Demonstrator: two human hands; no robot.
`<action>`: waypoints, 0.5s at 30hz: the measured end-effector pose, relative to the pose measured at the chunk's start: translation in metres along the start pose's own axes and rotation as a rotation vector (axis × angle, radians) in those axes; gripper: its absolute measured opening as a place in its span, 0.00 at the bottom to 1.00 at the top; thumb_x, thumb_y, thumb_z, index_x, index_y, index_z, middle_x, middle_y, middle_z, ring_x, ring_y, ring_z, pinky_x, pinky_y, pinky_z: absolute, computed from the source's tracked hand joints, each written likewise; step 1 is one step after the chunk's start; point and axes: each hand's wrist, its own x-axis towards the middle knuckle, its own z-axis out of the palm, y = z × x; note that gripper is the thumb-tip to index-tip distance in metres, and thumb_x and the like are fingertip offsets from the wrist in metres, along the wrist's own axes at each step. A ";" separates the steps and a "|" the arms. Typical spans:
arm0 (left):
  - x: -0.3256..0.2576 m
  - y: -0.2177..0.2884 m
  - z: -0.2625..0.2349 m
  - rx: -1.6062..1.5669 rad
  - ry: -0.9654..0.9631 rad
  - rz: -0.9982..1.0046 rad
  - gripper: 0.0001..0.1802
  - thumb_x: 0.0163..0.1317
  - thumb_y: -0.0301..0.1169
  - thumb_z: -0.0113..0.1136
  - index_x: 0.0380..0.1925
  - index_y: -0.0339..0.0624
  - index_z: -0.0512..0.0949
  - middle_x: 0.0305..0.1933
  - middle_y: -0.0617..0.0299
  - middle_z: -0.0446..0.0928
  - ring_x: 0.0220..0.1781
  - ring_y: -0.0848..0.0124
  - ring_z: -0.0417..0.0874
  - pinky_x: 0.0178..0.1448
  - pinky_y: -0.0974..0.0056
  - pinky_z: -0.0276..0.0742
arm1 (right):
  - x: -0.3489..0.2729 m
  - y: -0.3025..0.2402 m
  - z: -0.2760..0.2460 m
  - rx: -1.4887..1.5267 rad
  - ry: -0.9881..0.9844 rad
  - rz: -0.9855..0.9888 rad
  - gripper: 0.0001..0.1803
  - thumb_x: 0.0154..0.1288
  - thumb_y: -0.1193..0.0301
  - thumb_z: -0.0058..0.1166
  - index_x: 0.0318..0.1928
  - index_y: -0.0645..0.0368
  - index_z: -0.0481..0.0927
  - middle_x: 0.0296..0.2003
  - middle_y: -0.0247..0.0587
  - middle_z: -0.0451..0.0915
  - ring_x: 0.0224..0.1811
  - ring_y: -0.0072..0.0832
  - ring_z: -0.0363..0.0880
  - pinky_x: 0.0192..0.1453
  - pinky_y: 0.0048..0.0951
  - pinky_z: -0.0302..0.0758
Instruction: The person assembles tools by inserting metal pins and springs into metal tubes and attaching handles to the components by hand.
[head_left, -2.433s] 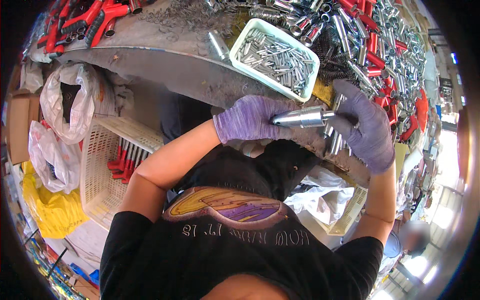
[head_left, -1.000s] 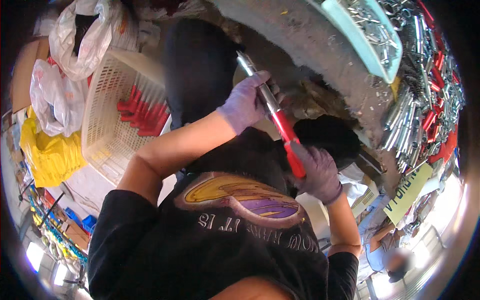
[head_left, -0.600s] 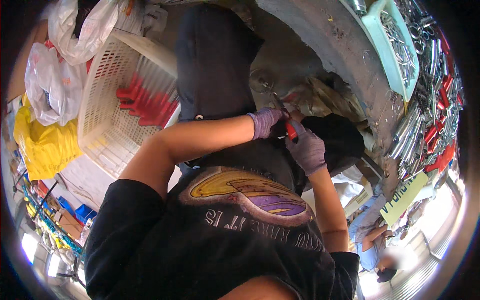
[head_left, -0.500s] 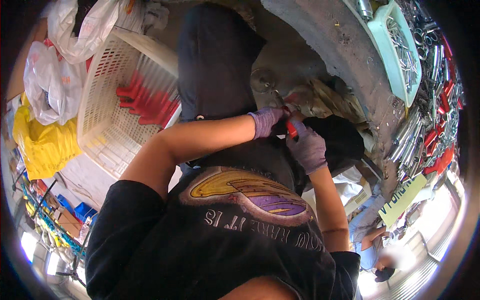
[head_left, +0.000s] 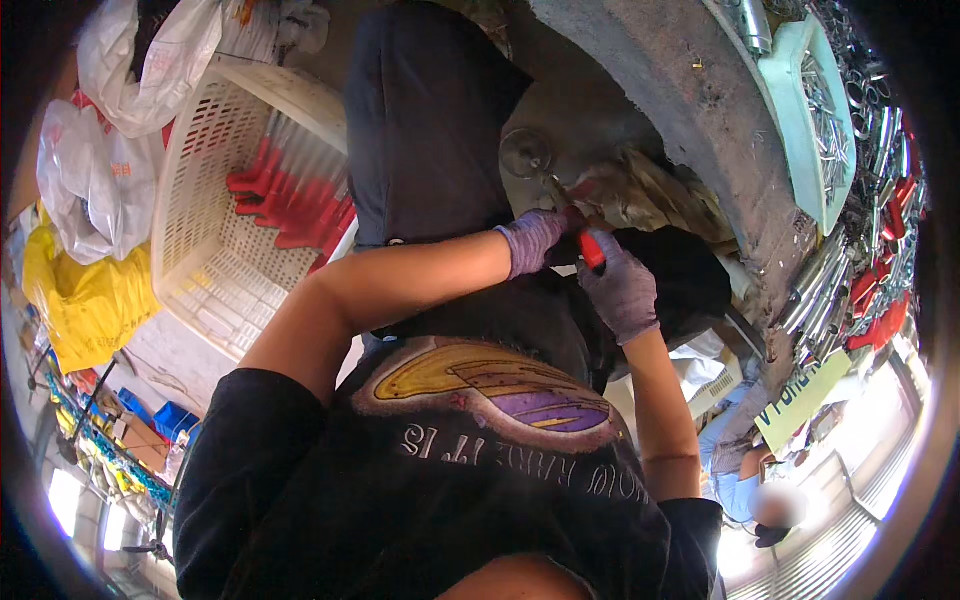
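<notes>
Both my hands wear greyish-purple gloves and are close together above my lap. My left hand (head_left: 537, 243) is closed round a slim metal-ended tool (head_left: 553, 188) with a dark red part by the fingers; its exact kind is unclear. In my right hand (head_left: 622, 295) is a bright red handle-shaped piece (head_left: 592, 249), gripped between thumb and fingers, its lower part hidden by the glove. The two pieces are near each other, but I cannot tell whether they touch.
At left stands a white plastic crate (head_left: 180, 215) holding several red-handled items (head_left: 270, 200) with long pale ends. Plastic bags (head_left: 95, 180) lie beyond it. The right-hand bench (head_left: 700, 110) bears a pale green tray (head_left: 835, 190) of metal pins, chrome tubes (head_left: 820, 290) and red parts. Another person (head_left: 740, 490) sits at lower right.
The red piece in my right hand has tilted more upright and shifted slightly right, with the hand a little lower. My left hand stays almost in place.
</notes>
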 end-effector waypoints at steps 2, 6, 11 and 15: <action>-0.012 0.010 0.007 0.332 -0.132 0.273 0.18 0.62 0.31 0.53 0.52 0.41 0.71 0.52 0.58 0.76 0.50 0.66 0.77 0.53 0.62 0.74 | 0.000 0.005 0.005 0.000 0.007 0.020 0.26 0.55 0.59 0.59 0.55 0.45 0.73 0.36 0.48 0.81 0.39 0.46 0.79 0.43 0.42 0.75; -0.030 0.048 0.021 0.073 0.216 -0.144 0.22 0.58 0.31 0.58 0.54 0.45 0.71 0.52 0.55 0.76 0.53 0.60 0.77 0.55 0.60 0.73 | 0.003 0.008 0.005 0.036 0.018 0.043 0.26 0.53 0.59 0.59 0.54 0.46 0.73 0.34 0.48 0.81 0.37 0.47 0.79 0.42 0.43 0.75; -0.041 0.065 0.011 1.654 0.242 0.433 0.20 0.59 0.35 0.58 0.51 0.41 0.73 0.50 0.48 0.76 0.53 0.53 0.77 0.55 0.58 0.73 | 0.041 -0.026 -0.024 -0.012 -0.082 0.028 0.27 0.54 0.55 0.57 0.55 0.48 0.73 0.35 0.47 0.81 0.40 0.45 0.80 0.44 0.43 0.75; -0.083 0.121 0.072 1.187 0.195 1.098 0.23 0.60 0.43 0.55 0.52 0.44 0.74 0.49 0.49 0.75 0.52 0.51 0.75 0.57 0.51 0.70 | 0.075 0.052 0.050 0.145 0.480 -0.246 0.27 0.54 0.55 0.55 0.52 0.55 0.75 0.37 0.49 0.81 0.43 0.45 0.80 0.48 0.44 0.75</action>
